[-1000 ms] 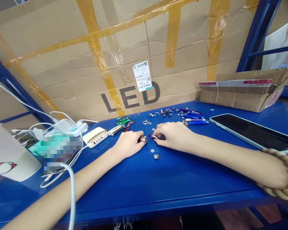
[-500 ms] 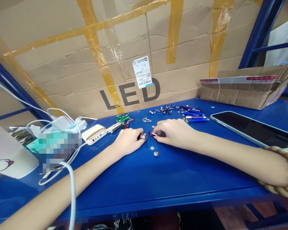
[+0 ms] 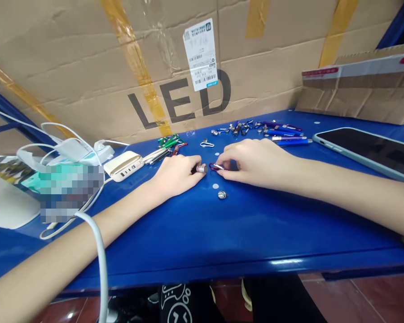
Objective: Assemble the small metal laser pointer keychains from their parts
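My left hand (image 3: 177,176) is closed round a small dark cylinder with a silver end (image 3: 202,168), perhaps a mini torch; most of it is hidden in the fingers. Across a small gap, my right hand (image 3: 257,159) pinches a purple carabiner (image 3: 213,167) between thumb and fingers. A small silver metal cap (image 3: 222,194) lies on the blue tabletop (image 3: 195,233) just below the hands. Behind them rests a silver carabiner (image 3: 207,144). Green, red and silver tubes (image 3: 166,148) are bunched beyond my left hand, and blue tubes (image 3: 286,134) with small metal parts beyond my right.
A phone (image 3: 373,150) and an open cardboard box (image 3: 357,92) are at the right. To the left are a white charger block (image 3: 124,167), cables, a power strip (image 3: 97,157) and a white cup (image 3: 10,202). A large taped carton (image 3: 256,67) stands along the back.
The view has tilted downward, so more of the floor and my legs shows below the table edge. Both hands keep their grips, at nearly the same place on the table.
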{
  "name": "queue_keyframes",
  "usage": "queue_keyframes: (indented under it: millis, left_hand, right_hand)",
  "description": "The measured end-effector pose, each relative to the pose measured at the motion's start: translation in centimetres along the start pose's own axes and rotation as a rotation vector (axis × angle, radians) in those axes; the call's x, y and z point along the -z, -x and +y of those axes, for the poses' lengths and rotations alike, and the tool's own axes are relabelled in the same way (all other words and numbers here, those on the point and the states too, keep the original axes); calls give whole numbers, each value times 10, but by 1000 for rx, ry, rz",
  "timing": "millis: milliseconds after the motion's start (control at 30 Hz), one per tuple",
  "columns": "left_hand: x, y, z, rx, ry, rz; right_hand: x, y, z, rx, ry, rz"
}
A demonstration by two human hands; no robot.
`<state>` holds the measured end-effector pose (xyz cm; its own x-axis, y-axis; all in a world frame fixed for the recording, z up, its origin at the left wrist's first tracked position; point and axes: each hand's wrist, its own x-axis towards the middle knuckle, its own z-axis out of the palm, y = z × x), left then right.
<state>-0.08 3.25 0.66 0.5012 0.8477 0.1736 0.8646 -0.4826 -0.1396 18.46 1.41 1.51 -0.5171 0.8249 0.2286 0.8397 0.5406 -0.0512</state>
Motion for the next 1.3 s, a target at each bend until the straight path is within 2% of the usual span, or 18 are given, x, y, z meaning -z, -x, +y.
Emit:
queue_keyframes:
  millis: [433, 1300]
  left_hand:
    - [-1, 0, 0, 2, 3, 6]
    - [-2, -2, 0, 13, -27, 30]
  right_hand:
    - [-3, -1, 5, 87, 21, -9]
    - [3, 7, 1, 94, 73, -82]
